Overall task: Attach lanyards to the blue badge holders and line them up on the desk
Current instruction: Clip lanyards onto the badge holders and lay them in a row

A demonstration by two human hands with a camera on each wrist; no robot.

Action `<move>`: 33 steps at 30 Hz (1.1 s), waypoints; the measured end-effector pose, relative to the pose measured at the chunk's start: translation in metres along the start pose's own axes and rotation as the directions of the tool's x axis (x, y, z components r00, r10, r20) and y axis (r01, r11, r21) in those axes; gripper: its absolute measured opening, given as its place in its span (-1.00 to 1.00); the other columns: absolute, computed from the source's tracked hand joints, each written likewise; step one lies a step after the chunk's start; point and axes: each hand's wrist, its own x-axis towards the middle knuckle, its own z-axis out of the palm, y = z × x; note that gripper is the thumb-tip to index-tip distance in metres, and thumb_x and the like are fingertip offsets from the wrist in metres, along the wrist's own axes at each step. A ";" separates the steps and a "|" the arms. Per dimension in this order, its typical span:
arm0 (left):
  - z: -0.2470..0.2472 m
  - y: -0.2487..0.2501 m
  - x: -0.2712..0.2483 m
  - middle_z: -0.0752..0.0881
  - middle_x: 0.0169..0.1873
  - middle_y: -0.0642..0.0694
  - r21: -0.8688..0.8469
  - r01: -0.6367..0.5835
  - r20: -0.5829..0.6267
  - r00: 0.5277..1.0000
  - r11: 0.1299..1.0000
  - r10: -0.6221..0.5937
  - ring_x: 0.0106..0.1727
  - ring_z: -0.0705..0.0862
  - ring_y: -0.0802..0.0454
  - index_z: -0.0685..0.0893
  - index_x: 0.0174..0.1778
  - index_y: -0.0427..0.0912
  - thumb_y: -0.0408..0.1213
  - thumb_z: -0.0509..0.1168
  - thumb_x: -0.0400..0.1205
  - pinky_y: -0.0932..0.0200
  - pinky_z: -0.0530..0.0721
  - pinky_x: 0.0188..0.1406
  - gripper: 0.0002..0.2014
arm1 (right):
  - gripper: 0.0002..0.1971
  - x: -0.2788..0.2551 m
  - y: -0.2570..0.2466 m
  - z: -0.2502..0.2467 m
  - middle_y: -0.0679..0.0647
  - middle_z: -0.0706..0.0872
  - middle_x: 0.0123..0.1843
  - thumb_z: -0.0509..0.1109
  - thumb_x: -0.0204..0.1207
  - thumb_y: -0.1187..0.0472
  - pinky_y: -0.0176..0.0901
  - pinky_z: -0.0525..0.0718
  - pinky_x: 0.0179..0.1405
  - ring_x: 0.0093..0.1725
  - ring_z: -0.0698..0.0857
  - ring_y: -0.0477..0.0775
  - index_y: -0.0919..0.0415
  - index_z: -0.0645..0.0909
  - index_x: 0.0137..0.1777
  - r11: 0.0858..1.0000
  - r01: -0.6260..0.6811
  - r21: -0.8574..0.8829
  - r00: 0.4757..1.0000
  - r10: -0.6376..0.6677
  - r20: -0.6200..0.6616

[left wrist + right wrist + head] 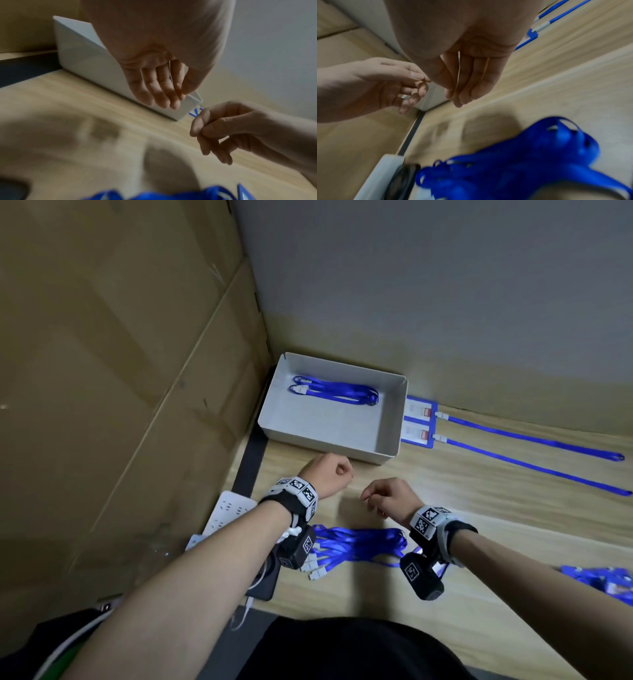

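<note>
My left hand (330,475) and right hand (376,501) hover close together over the wooden desk (479,535), just in front of the white box (400,419). Each has thumb and forefinger pinched together. In the right wrist view a thin pale elastic band (458,70) loops along the right hand (458,97). A similar strand (170,73) lies beside the left hand's (180,97) forefinger. A bundle of blue lanyards (356,546) lies under my wrists. Two blue badge holders (419,409) with lanyards (531,436) attached lie side by side right of the box.
Two more lanyards (335,390) lie inside the white box. A heap of blue badge holders (603,580) sits at the right edge. A white power strip (229,515) and a black device (263,580) lie at the desk's left end. Cardboard (120,371) walls the left side.
</note>
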 end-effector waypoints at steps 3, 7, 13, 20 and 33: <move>0.018 -0.019 -0.026 0.81 -0.26 -0.02 0.107 0.056 0.077 0.995 0.993 -0.065 -0.14 0.76 -0.08 0.76 -0.25 -0.06 -0.22 0.34 0.51 0.15 0.69 -0.10 -0.90 | -0.74 -0.009 0.014 0.023 -0.10 0.74 -0.40 0.42 0.37 0.36 -0.21 0.59 -0.26 -0.39 0.64 -0.05 -0.09 0.71 -0.30 0.969 0.071 -0.236 0.993 -0.047 0.106; 0.043 -0.046 -0.052 0.82 -0.13 0.03 0.285 0.101 0.207 0.964 0.953 -0.164 -0.05 0.75 -0.02 0.78 -0.22 0.00 -0.21 0.36 0.50 0.22 0.65 -0.07 -0.92 | -0.83 -0.023 0.029 0.048 -0.13 0.75 -0.19 0.46 0.39 0.20 -0.26 0.55 -0.11 -0.10 0.73 0.00 -0.04 0.77 -0.06 0.872 0.140 -0.469 0.972 -0.031 0.232; 0.064 -0.072 -0.073 0.77 -0.17 0.16 0.344 0.130 0.230 0.949 0.930 -0.218 -0.06 0.74 0.04 0.79 -0.22 0.03 -0.29 0.32 0.49 0.22 0.68 -0.07 -0.84 | -0.81 -0.031 0.053 0.074 -0.15 0.62 0.22 0.48 0.37 0.13 -0.14 0.51 -0.21 0.25 0.49 0.01 -0.02 0.69 -0.01 0.721 0.237 -0.651 0.971 -0.165 0.170; 0.066 -0.072 -0.070 0.67 -0.24 0.23 0.348 0.112 0.238 0.950 0.931 -0.203 -0.05 0.72 0.05 0.73 -0.23 0.13 -0.27 0.34 0.49 0.14 0.71 -0.07 -0.85 | -0.87 -0.033 0.053 0.074 -0.04 0.66 0.08 0.46 0.42 0.14 -0.08 0.51 -0.10 0.18 0.52 0.10 0.05 0.74 -0.06 0.697 0.245 -0.674 0.969 -0.203 0.141; 0.066 -0.060 -0.067 0.78 -0.11 0.07 0.372 0.107 0.246 0.947 0.922 -0.208 -0.04 0.73 -0.08 0.76 -0.11 0.02 -0.22 0.23 0.50 0.02 0.76 -0.04 -0.80 | -0.94 -0.037 0.049 0.058 -0.06 0.69 -0.11 0.43 0.46 0.14 -0.05 0.56 -0.06 -0.02 0.59 0.08 0.07 0.64 -0.10 0.805 0.280 -0.522 0.960 -0.224 0.169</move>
